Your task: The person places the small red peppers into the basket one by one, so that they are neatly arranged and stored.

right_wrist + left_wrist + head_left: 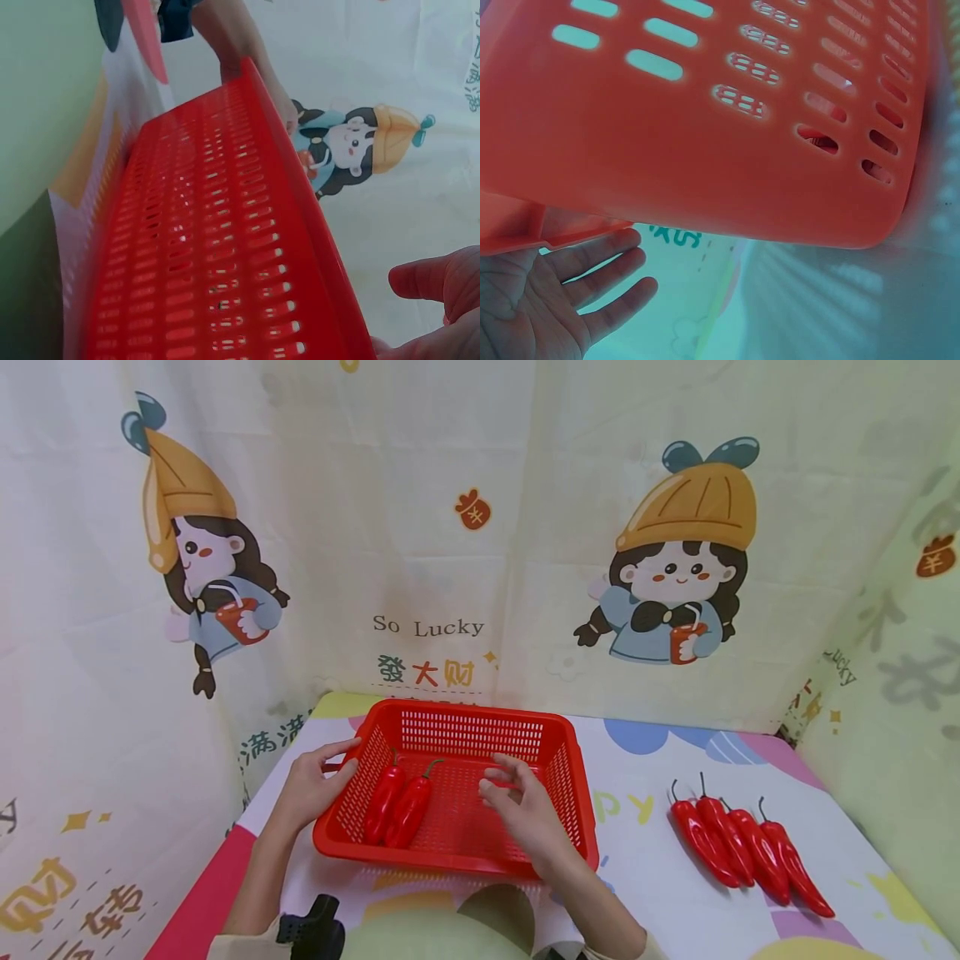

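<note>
A red plastic basket with slotted walls stands on the table. Two red chili peppers with green stems lie side by side in its left part. At the basket's left rim is my left hand; in the left wrist view its straight fingers reach out beneath the rim, while the thumb lies near the rim's inner side in the head view. Over the right part of the basket hovers my right hand, fingers loosely bent and nothing visible in them. What lies directly beneath that hand is hidden.
Several more red chili peppers lie in a row on the patterned tablecloth, right of the basket. A printed cloth hangs behind the table and along both sides.
</note>
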### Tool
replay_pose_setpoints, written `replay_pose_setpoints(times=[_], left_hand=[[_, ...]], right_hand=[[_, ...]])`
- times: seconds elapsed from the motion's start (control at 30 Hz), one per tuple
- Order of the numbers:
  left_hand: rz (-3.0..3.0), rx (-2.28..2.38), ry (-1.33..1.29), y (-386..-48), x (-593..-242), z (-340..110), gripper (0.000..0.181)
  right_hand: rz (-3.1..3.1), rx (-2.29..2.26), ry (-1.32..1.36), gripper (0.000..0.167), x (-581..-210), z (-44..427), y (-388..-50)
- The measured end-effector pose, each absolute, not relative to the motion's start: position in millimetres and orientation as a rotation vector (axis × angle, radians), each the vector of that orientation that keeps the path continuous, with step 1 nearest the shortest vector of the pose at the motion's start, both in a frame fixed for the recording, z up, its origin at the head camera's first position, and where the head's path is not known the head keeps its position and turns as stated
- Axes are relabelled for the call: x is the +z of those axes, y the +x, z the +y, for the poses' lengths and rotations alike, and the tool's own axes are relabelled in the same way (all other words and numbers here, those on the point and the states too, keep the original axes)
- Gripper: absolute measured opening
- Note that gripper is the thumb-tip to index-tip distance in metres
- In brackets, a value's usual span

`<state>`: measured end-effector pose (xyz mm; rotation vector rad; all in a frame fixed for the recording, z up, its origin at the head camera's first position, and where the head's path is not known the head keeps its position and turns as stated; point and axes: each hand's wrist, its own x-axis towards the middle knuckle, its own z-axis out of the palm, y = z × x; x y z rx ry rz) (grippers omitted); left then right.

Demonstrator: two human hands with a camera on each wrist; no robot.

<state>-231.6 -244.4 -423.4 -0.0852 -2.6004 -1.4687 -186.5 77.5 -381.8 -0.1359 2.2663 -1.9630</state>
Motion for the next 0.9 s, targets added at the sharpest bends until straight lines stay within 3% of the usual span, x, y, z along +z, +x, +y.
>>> replay_pose_setpoints(times=[0.67,0.9], left_hand=[[-2.599,-1.455,-0.103,-231,-422,-244,0.044],[-2.608,-1.467,-0.076,-229,-421,-243,0.045]], right_hand=[[2.384,-2.002,-0.072,0.048,-377,120,-176],[2.379,-2.013,0.043,0.056,-375,135,-173]])
